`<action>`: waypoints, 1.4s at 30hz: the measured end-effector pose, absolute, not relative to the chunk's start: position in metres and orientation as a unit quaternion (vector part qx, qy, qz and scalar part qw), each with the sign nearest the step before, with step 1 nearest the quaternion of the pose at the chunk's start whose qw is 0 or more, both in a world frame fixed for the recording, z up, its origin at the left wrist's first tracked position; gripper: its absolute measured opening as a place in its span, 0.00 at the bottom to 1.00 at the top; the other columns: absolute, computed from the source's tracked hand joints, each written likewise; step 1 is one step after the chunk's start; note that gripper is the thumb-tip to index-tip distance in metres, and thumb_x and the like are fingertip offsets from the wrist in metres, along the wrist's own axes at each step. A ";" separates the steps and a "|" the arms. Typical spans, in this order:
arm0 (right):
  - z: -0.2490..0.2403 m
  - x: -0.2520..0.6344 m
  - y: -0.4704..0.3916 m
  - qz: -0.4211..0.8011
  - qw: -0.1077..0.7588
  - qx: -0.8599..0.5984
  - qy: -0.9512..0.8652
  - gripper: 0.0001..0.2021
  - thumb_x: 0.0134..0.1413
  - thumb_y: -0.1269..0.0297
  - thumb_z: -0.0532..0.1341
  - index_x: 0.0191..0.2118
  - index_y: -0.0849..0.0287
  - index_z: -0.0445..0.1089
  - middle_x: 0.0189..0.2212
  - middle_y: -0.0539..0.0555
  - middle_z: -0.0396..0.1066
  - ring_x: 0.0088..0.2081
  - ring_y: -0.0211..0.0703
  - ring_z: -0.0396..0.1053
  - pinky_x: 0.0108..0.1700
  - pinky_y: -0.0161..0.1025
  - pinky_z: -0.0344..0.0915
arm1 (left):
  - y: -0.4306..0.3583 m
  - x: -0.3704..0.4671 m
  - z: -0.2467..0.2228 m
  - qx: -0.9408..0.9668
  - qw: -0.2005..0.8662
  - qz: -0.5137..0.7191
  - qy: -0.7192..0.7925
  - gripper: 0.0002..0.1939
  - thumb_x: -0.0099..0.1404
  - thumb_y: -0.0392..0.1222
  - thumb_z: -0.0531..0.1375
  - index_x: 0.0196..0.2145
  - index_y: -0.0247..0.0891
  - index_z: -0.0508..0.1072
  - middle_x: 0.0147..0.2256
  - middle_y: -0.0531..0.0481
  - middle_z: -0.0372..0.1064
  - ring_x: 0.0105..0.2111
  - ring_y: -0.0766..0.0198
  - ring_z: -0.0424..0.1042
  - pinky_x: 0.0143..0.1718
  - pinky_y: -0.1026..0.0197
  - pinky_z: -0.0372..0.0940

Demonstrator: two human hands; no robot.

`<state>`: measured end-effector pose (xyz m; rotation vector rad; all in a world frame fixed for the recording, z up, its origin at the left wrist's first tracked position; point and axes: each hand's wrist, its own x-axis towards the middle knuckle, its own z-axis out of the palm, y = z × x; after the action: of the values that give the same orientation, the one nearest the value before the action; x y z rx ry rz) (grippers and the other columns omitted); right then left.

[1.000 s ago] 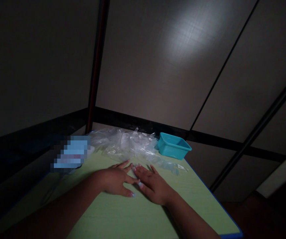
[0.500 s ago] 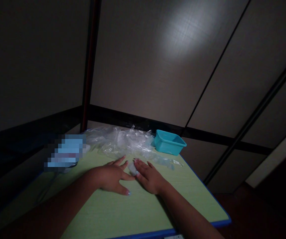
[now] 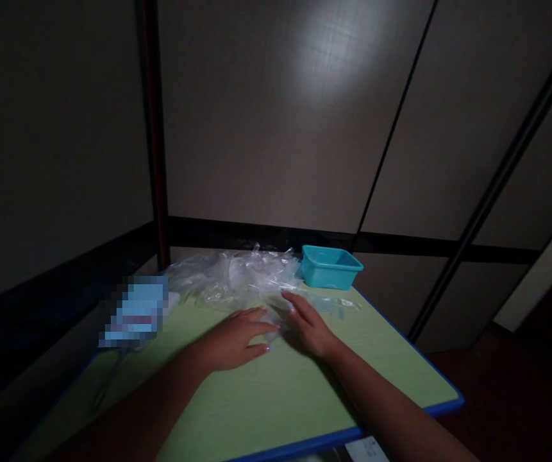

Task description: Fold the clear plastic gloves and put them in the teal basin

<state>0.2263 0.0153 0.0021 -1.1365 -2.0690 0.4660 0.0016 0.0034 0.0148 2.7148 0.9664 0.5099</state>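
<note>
Between my two hands a small crumpled piece of clear plastic [image 3: 274, 323] lies on the green table [image 3: 256, 404]. My left hand [image 3: 240, 337] is spread over the table, its fingertips at the left side of this piece. My right hand [image 3: 310, 325] is tilted on its edge at the right side, fingers stretched out. Neither hand is closed round the plastic. Just beyond the hands spreads a heap of crumpled clear plastic bags [image 3: 247, 276].
A turquoise basket [image 3: 331, 276] stands at the table's back right corner. On the left is a blurred-out, light blue device [image 3: 136, 314] with a cable. Cabinet panels [image 3: 266, 128] rise behind the table. A white item [image 3: 366, 449] shows under the front edge.
My right hand has lifted and turned onto its edge, off the small piece of plastic, which looks more spread out. My left hand's fingers have drawn closer together. The camera view has tilted slightly.
</note>
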 end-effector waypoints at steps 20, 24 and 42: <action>0.009 0.235 0.024 0.555 0.248 -0.545 -0.578 0.06 0.48 0.66 0.54 0.26 0.63 0.63 0.11 0.48 0.66 0.10 0.33 0.61 0.10 0.26 0.57 | 0.008 -0.003 0.009 0.927 0.153 0.086 0.331 0.29 0.60 0.61 0.52 0.56 0.49 0.60 0.62 0.46 0.31 0.62 0.50 0.29 0.58 0.48 0.41; 0.009 0.233 0.026 0.552 0.248 -0.541 -0.584 0.06 0.48 0.70 0.52 0.34 0.60 0.62 0.12 0.45 0.66 0.10 0.33 0.62 0.11 0.26 0.57 | 0.008 -0.003 0.010 0.928 0.156 0.091 0.325 0.28 0.60 0.60 0.52 0.56 0.49 0.60 0.62 0.46 0.31 0.62 0.51 0.30 0.58 0.49 0.42; 0.014 0.233 0.029 0.549 0.177 -0.520 -0.630 0.07 0.47 0.65 0.55 0.23 0.60 0.62 0.09 0.45 0.64 0.08 0.32 0.58 0.08 0.25 0.53 | 0.007 0.000 0.008 0.928 0.171 0.102 0.316 0.30 0.56 0.62 0.56 0.55 0.51 0.62 0.62 0.46 0.32 0.62 0.49 0.30 0.57 0.44 0.38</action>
<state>0.2329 0.0287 0.0136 -1.4709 -1.7841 1.5541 0.0000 0.0068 0.0083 2.6342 0.8973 0.2895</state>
